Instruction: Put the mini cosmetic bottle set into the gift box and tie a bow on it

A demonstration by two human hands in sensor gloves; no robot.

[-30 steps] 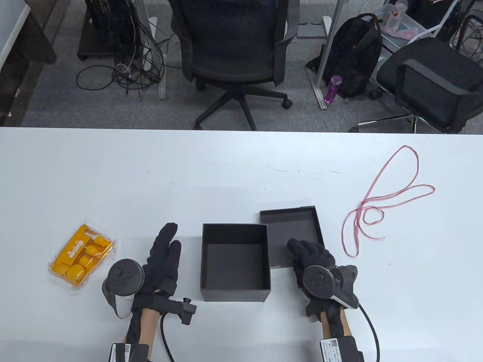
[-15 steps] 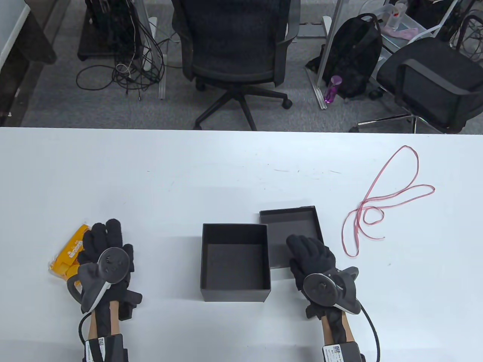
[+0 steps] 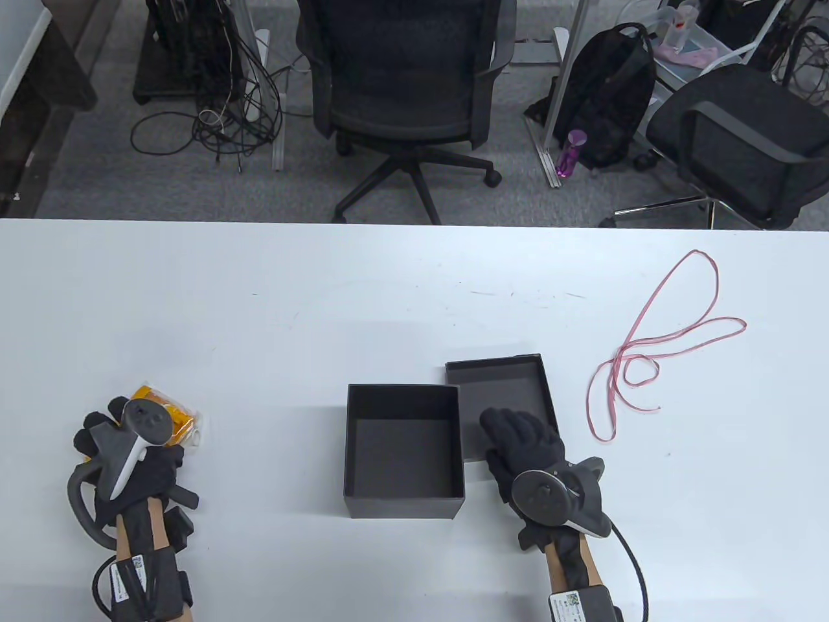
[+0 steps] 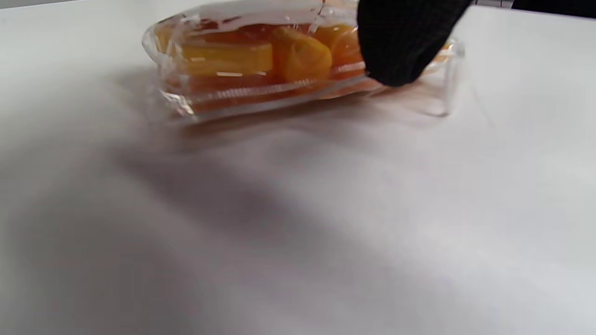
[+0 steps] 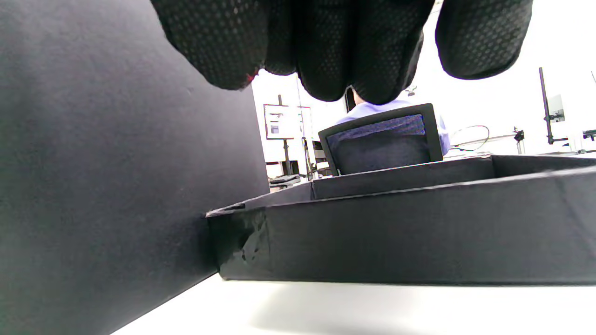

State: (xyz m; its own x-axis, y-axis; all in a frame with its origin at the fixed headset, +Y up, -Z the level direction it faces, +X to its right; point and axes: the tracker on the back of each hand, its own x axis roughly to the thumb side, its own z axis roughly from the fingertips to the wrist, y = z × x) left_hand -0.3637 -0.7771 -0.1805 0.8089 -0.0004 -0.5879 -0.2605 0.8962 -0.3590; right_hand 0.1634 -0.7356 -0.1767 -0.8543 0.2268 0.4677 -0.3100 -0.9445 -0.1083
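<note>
At the near left of the white table (image 3: 388, 285), my left hand (image 3: 129, 463) covers most of the mini cosmetic bottle set (image 3: 170, 414), a clear pack of orange pieces lying flat on the tabletop. In the left wrist view 1 gloved fingertip (image 4: 400, 42) presses against the pack's (image 4: 260, 65) near side; the other fingers are out of that view and hidden under the tracker from above, so I cannot tell whether the hand grips the pack or only touches it.

The gift box (image 3: 405, 450) stands open at the table's near centre, well apart from the pack, its dark inside bare. Its lid (image 3: 502, 389) lies upturned just beside the box's right wall, the 2 touching or nearly so at the box's far right corner.

My right hand (image 3: 528, 447) hangs over the lid's near edge with its fingers loosely extended toward the box. In the right wrist view the fingertips (image 5: 354, 51) hang above the lid's rim (image 5: 405, 232), with the box's wall (image 5: 116, 163) filling the left of that view; the hand holds nothing.

A pink ribbon (image 3: 654, 343) lies in loose loops on the right of the table, well apart from the lid. Beyond the table's far edge stand 2 black office chairs (image 3: 408, 97), a black backpack (image 3: 609, 97) on the floor and a purple bottle (image 3: 570, 152) beside it.
</note>
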